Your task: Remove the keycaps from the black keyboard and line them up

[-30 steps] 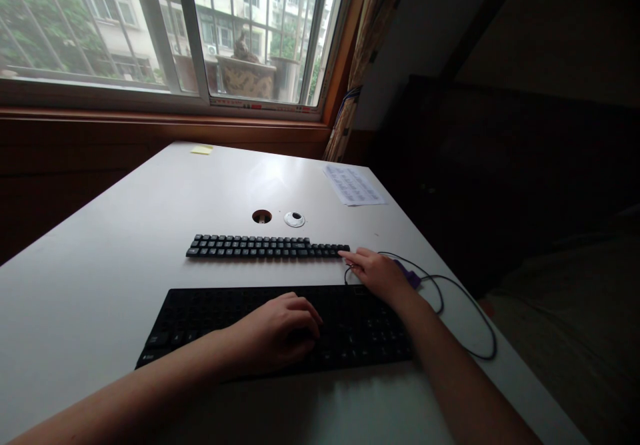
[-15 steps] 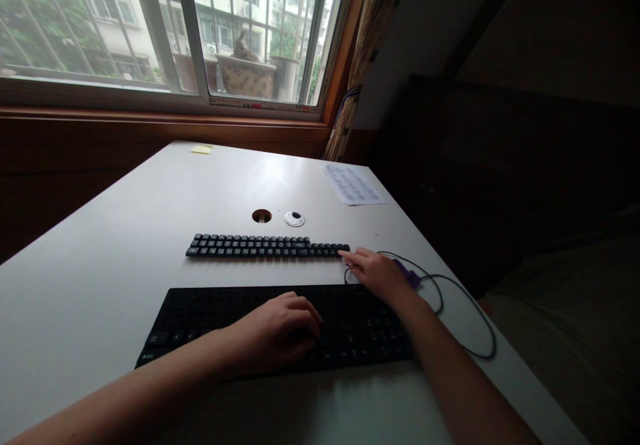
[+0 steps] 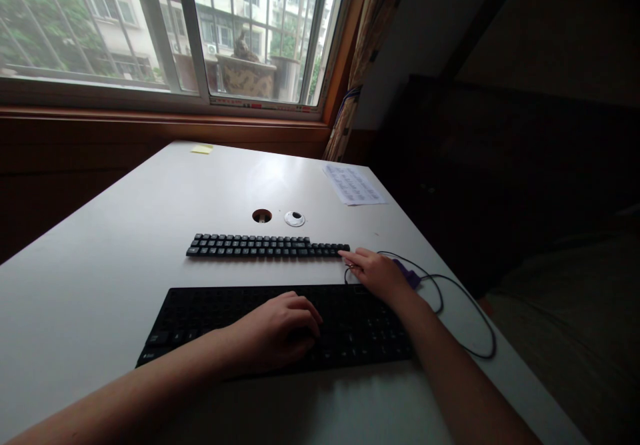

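A black keyboard lies on the white table, many keycaps gone from its upper rows while some stay along the bottom and right. My left hand rests over its middle, fingers curled; whatever they hold, if anything, is hidden in shadow. Beyond the keyboard, loose black keycaps stand in several tight rows. At the right end of these rows is my right hand, its index finger stretched out and touching the last keycap, the other fingers loosely bent. Beside my right wrist sits a purple object, partly covered.
A dark cable loops along the table's right side. Farther back are a cable hole, a round white cover, printed papers and a yellow note. Behind the white table is a barred window.
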{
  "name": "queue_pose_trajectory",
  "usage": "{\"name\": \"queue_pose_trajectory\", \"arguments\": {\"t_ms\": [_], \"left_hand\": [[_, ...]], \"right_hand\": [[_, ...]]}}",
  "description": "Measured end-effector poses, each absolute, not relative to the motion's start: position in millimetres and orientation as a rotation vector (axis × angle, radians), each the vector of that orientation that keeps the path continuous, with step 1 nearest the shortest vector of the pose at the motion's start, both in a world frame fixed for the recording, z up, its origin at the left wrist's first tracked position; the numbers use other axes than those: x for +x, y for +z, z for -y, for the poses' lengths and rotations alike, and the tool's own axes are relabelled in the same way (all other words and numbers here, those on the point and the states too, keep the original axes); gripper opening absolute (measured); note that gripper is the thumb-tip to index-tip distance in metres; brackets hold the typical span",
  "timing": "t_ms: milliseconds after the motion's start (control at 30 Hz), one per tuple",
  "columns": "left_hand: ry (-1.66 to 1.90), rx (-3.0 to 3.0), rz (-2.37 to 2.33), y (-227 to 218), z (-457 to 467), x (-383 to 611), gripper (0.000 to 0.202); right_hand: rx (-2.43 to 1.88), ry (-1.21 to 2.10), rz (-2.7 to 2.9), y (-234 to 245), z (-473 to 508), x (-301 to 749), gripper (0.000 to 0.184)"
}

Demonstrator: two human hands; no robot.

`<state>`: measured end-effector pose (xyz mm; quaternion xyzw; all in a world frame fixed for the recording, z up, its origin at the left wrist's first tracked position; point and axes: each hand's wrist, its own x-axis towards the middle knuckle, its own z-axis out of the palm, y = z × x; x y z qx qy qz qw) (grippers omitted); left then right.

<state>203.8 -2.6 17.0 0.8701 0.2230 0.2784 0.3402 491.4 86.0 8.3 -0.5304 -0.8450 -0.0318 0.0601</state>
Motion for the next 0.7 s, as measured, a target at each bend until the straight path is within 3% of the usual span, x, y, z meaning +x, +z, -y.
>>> {"name": "queue_pose_trajectory", "arguments": {"t_ms": [700], "left_hand": [[0.708,2.263,-0.595,16.7,3.3,203.8,0.017]], "right_hand": [[-1.609,-0.103,2.546,9.8,-84.5,489.6,0.037]]}}
